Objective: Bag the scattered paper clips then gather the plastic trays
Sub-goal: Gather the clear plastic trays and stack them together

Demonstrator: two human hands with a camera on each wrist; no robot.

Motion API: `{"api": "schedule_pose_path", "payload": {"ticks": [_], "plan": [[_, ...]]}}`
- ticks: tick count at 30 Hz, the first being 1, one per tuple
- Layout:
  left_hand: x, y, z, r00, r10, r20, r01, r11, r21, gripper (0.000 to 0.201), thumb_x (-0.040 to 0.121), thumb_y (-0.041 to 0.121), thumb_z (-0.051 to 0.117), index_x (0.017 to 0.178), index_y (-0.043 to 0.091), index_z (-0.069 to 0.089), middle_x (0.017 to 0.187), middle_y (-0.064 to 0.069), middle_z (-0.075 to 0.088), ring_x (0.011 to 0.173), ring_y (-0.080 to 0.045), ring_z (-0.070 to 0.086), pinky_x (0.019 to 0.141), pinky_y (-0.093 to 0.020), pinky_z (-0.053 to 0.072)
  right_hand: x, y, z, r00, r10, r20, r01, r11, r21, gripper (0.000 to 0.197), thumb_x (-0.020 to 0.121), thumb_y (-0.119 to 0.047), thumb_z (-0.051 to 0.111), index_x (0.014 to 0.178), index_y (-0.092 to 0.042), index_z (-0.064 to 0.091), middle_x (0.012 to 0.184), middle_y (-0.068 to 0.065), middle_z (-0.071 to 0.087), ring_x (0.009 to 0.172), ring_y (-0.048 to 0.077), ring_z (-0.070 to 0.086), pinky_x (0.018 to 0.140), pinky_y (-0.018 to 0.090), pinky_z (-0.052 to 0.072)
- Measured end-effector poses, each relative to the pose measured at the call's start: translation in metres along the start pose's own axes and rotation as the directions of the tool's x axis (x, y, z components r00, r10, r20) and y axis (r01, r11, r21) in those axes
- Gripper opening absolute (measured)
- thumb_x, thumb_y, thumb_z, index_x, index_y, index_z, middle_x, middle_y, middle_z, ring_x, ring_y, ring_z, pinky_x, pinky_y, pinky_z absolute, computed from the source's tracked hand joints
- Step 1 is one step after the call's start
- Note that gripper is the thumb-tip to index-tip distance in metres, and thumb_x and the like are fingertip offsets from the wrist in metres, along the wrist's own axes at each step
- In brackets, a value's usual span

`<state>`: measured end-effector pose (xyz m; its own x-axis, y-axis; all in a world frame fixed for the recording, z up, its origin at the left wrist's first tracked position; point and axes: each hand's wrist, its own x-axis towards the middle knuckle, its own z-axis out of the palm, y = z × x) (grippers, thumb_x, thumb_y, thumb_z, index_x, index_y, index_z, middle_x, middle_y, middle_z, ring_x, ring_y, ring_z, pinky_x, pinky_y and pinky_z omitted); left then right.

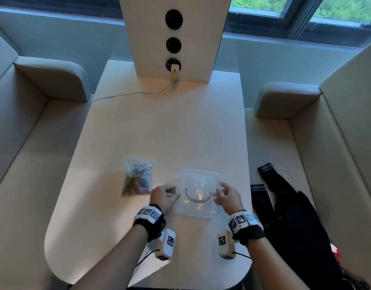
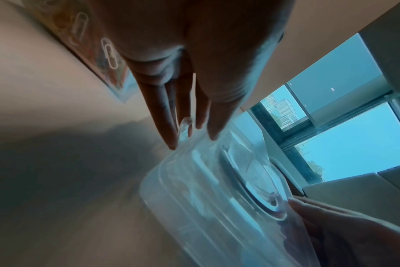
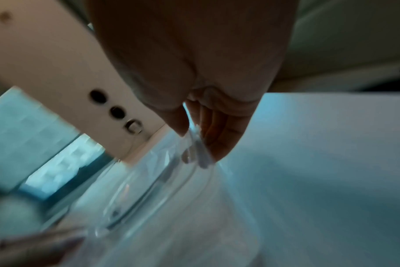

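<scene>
Left hand [image 1: 164,196] and right hand [image 1: 228,195] each pinch a side rim of the clear trays [image 1: 197,193], lower centre of the worktop [image 1: 170,126]; thin flexing plastic could slip or un-nest.

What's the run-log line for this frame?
clips: in bag, on table | trays: stacked, left hand and right hand pinch opposite edges | loose clips: none seen

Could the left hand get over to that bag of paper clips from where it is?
Probably yes. The bag of paper clips lies just beside the left hand with bare table between them, but the hand first has to let go of the plastic trays.
</scene>
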<state>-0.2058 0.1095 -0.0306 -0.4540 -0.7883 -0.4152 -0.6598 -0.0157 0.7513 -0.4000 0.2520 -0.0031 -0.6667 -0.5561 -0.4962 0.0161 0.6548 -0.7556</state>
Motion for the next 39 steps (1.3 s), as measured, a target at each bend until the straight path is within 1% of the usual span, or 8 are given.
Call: {"api": "schedule_pose_path", "payload": {"ticks": [4,10,17,23,29,33,35,39], "plan": [[0.0,-0.001,-0.002,1.0,-0.025,0.003,0.025,1.0,-0.003,0.033,0.075,0.026,0.081,0.105,0.013,0.075,0.096,0.001,0.075,0.086,-0.013,0.069,0.089,-0.029,0.055,-0.001,-0.001,0.004,0.998,-0.061,0.021,0.063,0.986,-0.154,0.028,0.095,-0.011,0.048,0.113,-0.023,0.065,0.076,0.004,0.07,0.056,0.015,0.061,0.068,0.03,0.056],[-0.004,0.003,-0.002,0.999,-0.002,0.052,0.004,0.999,-0.039,0.051,0.068,0.014,0.085,0.117,0.012,0.071,0.101,0.0,0.073,0.081,-0.009,0.07,0.077,-0.019,0.054,-0.008,-0.001,0.01,0.996,-0.035,-0.086,-0.021,0.815,-0.58,0.036,0.094,-0.019,0.051,0.13,-0.015,0.056,0.122,0.011,0.045,0.106,0.032,0.054,0.092,0.035,0.045],[-0.005,0.006,0.002,0.999,0.051,0.019,-0.052,0.998,0.039,0.038,0.078,0.026,0.08,0.114,0.016,0.072,0.097,0.0,0.073,0.083,-0.012,0.067,0.085,-0.025,0.055,0.0,0.016,0.009,0.992,-0.015,-0.127,-0.019,0.965,-0.263,0.047,0.092,-0.014,0.052,0.138,-0.024,0.053,0.076,0.001,0.064,0.08,0.026,0.065,0.084,0.034,0.052],[-0.007,0.005,0.0,0.998,0.046,-0.032,-0.046,0.999,0.0,0.031,0.08,0.025,0.077,0.11,0.017,0.074,0.096,0.001,0.074,0.084,-0.01,0.067,0.084,-0.025,0.056,0.01,0.025,0.0,0.998,-0.044,-0.055,0.033,0.983,-0.182,0.045,0.091,-0.027,0.062,0.135,-0.031,0.057,0.081,0.002,0.067,0.069,0.02,0.065,0.079,0.032,0.056],[-0.008,0.011,-0.005,0.999,0.024,-0.043,-0.025,0.999,-0.038,0.035,0.086,0.018,0.071,0.12,0.016,0.069,0.101,-0.004,0.073,0.082,-0.012,0.065,0.08,-0.017,0.05,0.018,0.021,-0.006,0.982,-0.013,0.19,0.033,0.994,-0.106,0.055,0.096,-0.018,0.057,0.145,-0.035,0.038,0.083,0.006,0.048,0.063,0.02,0.058,0.068,0.036,0.06],[-0.005,0.009,-0.006,0.999,-0.008,-0.051,0.008,1.0,-0.006,0.046,0.079,0.02,0.076,0.124,0.021,0.065,0.094,0.0,0.071,0.084,-0.012,0.066,0.083,-0.022,0.052,0.02,0.026,-0.003,0.998,-0.044,0.052,0.049,0.995,-0.086,0.055,0.088,-0.02,0.069,0.138,-0.034,0.049,0.08,0.004,0.061,0.061,0.022,0.067,0.075,0.04,0.06],[0.0,0.008,-0.004,0.996,-0.055,-0.077,0.054,0.998,-0.017,0.052,0.075,0.025,0.079,0.125,0.022,0.063,0.104,-0.002,0.073,0.095,-0.017,0.068,0.09,-0.03,0.054,0.019,0.028,0.0,0.998,0.036,-0.054,-0.034,0.999,0.043,0.048,0.081,-0.022,0.077,0.126,-0.02,0.062,0.084,0.007,0.069,0.063,0.023,0.07,0.07,0.037,0.062],[0.003,0.021,-0.003,0.991,-0.089,-0.104,0.088,0.996,-0.012,0.017,0.08,0.02,0.077,0.092,0.009,0.078,0.091,-0.004,0.076,0.082,-0.014,0.067,0.077,-0.023,0.051,0.019,0.027,0.004,0.983,0.143,-0.117,-0.128,0.984,0.126,0.031,0.077,-0.025,0.082,0.102,-0.007,0.076,0.084,0.006,0.075,0.071,0.02,0.073,0.07,0.033,0.062]]}}
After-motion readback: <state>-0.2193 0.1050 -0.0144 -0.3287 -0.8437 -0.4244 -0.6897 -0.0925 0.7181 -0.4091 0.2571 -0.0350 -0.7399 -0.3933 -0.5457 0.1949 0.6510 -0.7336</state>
